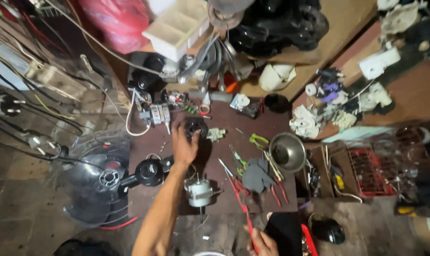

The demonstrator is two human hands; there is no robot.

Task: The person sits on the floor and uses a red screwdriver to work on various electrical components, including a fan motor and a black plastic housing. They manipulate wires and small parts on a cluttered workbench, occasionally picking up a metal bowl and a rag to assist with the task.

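Observation:
My left hand (184,144) reaches forward over a dark workbench (253,127) and rests its fingers on a round black motor part (196,127). Just below my forearm stands a small silver fan motor (198,192) with its shaft sticking out. My right hand (261,242) is low at the frame's bottom edge, closed around a long red-handled screwdriver (239,201) that points up toward the motor. A black fan head with its grille (103,182) lies to the left.
Red-handled pliers (277,189), a grey rag (256,174), green-handled cutters (258,139) and a steel bowl (287,151) lie to the right. Cables and plugs (30,137) hang left. A red crate (369,170) and loose white plastic parts (305,122) crowd the right side.

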